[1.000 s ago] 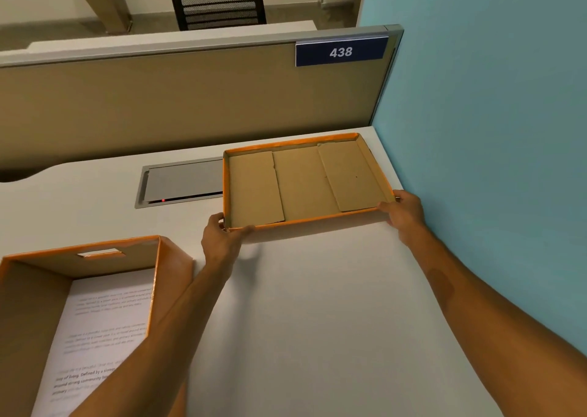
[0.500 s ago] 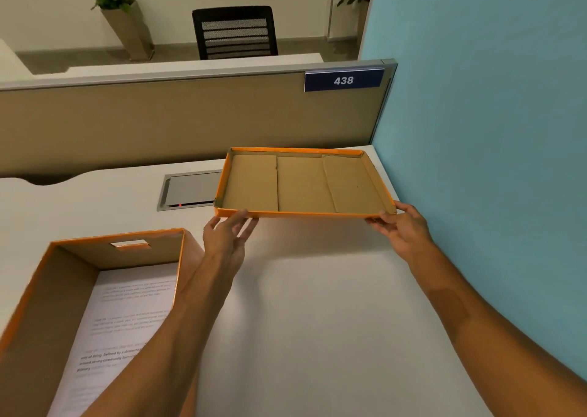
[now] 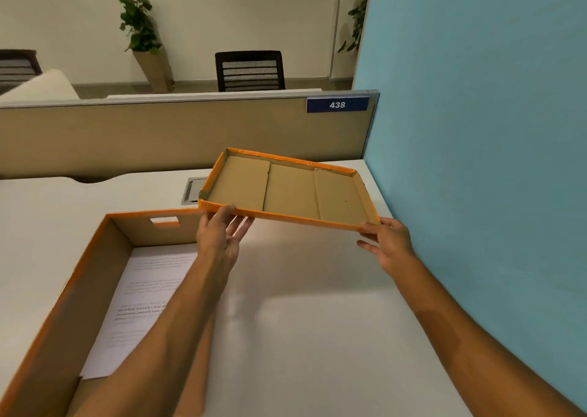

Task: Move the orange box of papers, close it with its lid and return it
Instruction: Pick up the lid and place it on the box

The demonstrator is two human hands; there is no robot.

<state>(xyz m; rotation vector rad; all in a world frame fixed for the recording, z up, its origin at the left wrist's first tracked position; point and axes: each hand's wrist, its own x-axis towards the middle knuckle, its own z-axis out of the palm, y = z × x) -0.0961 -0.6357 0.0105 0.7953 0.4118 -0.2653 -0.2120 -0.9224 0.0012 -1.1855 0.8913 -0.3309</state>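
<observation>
The lid [image 3: 290,191] is held in the air above the far right part of the table [image 3: 301,315], its brown cardboard inside facing up and its orange rim turned upward. It is tilted, with the left end higher and the right end lower, and a soft shadow is cast on the table beneath it. The near left corner of the lid is gripped by the left hand [image 3: 222,232], thumb against the orange rim and fingers spread under the bottom. The near right corner is gripped by the right hand [image 3: 386,242], thumb on the rim and fingers curled below.

The orange box [image 3: 73,315] is set on the near left part of the table, open at the top, and it runs out of the picture at the near edge. A handle slot [image 3: 164,220] is cut in its far wall. Printed papers [image 3: 143,296] are seen lying flat on its bottom. The left forearm crosses above the box's right wall.

A grey cable hatch [image 3: 192,189] is let into the table near the far edge, partly hidden behind the lid. A beige partition [image 3: 158,137] stands along the far edge, carrying a blue plate [image 3: 337,104] marked 438. A blue wall [image 3: 476,130] runs along the right edge. Beyond the partition, a black chair [image 3: 250,71] and a potted plant [image 3: 143,32] are visible.
</observation>
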